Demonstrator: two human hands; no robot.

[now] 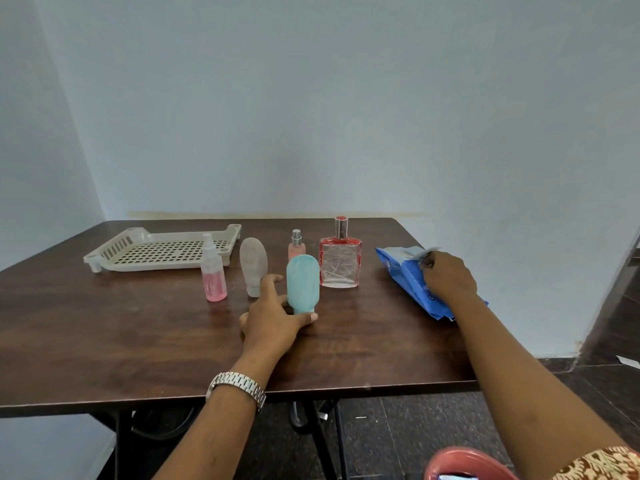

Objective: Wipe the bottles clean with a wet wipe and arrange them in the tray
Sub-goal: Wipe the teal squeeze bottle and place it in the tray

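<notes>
A teal squeeze bottle [302, 282] stands cap-down at mid-table. My left hand [273, 317] wraps its thumb and fingers around the bottle's base. To its left stand a white squeeze bottle [253, 265] and a small spray bottle [213, 271] with pink liquid. Behind are a small pink perfume bottle [296, 244] and a square red-edged glass perfume bottle [340, 259]. A beige perforated tray [162, 249] lies at the back left with nothing in it. My right hand [448, 277] rests on a blue wet-wipe pack [410, 278] and pinches its flap.
The dark wooden table [138, 334] stands against a pale wall, its front edge near my forearms. A red stool [467, 462] sits at the lower right. A dark tiled floor and the table legs show below.
</notes>
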